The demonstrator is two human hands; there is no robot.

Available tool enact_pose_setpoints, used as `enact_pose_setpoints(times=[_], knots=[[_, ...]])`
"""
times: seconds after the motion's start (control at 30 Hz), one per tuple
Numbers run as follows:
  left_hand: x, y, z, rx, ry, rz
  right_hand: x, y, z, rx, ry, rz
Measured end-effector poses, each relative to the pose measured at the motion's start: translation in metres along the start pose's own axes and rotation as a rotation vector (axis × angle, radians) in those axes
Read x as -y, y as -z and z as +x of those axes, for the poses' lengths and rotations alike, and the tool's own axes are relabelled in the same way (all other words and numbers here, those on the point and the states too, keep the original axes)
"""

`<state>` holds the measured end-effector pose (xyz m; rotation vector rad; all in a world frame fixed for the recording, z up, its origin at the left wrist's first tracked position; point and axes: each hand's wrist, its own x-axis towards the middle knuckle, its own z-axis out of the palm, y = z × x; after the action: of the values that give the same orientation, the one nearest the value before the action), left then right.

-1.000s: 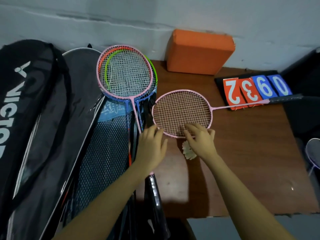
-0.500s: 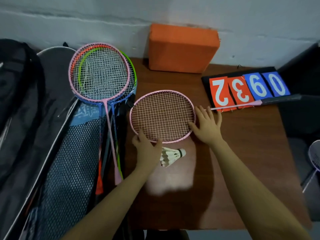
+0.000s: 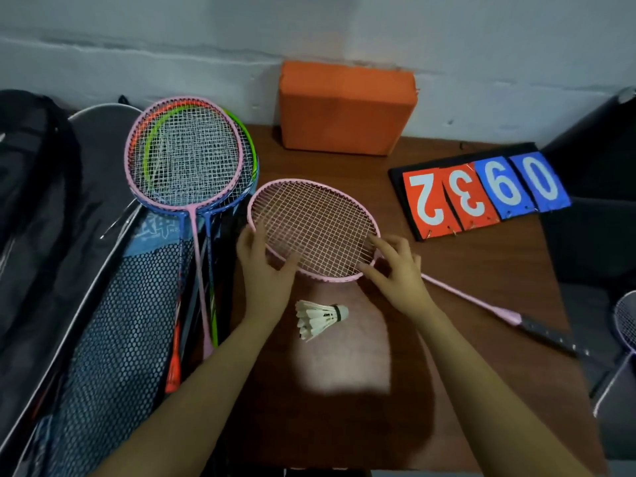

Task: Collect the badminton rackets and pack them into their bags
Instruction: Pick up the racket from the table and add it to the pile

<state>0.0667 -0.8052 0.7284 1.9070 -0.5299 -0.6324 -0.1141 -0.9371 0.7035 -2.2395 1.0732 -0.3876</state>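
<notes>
Since half a second ago the pink racket has swung on the desk: its handle now points to the near right, head far left. Left hand and right hand both grip the head's rim. A shuttlecock lies just nearer.

My pink racket lies on the table, head toward the far left, black-gripped handle trailing near right. Left of it, more rackets lie stacked, heads far, on the open mesh-lined bag.
</notes>
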Motion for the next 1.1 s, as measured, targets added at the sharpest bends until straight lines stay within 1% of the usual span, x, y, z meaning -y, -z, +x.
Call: enact_pose_setpoints(times=[0.1,0.2,0.3,0.37,0.43,0.63,0.7,0.8,0.87,1.0,1.1], knots=[[-0.006,-0.004,-0.001,-0.018,0.016,0.001,0.008,-0.002,-0.014,-0.004,-0.042,0.084],[-0.003,-0.006,-0.015,-0.017,0.041,0.062,0.011,-0.005,-0.029,0.017,-0.079,0.108],[-0.002,-0.002,-0.018,-0.023,0.026,-0.022,0.010,-0.003,-0.044,-0.014,-0.078,0.068],[-0.005,0.006,-0.012,-0.039,-0.011,-0.077,0.011,-0.001,-0.051,-0.025,-0.094,0.093],[-0.008,0.015,-0.006,-0.047,-0.053,-0.078,0.017,0.000,-0.056,-0.039,-0.098,0.138],[-0.010,0.047,-0.001,-0.118,-0.154,-0.040,0.052,-0.010,-0.063,-0.145,0.009,0.133],[-0.016,0.061,-0.002,-0.088,-0.191,-0.057,0.068,-0.015,-0.066,-0.174,0.041,0.106],[-0.019,0.082,-0.013,0.010,-0.376,0.028,0.100,-0.026,-0.071,-0.209,0.037,0.100],[-0.014,0.098,-0.022,0.042,-0.458,0.093,0.124,-0.034,-0.073,-0.238,0.029,0.096],[-0.002,0.138,-0.014,0.066,-0.517,0.096,0.173,-0.058,-0.069,-0.223,0.044,0.067],[0.004,0.165,0.013,0.100,-0.500,0.200,0.204,-0.083,-0.056,-0.226,0.030,0.074]])
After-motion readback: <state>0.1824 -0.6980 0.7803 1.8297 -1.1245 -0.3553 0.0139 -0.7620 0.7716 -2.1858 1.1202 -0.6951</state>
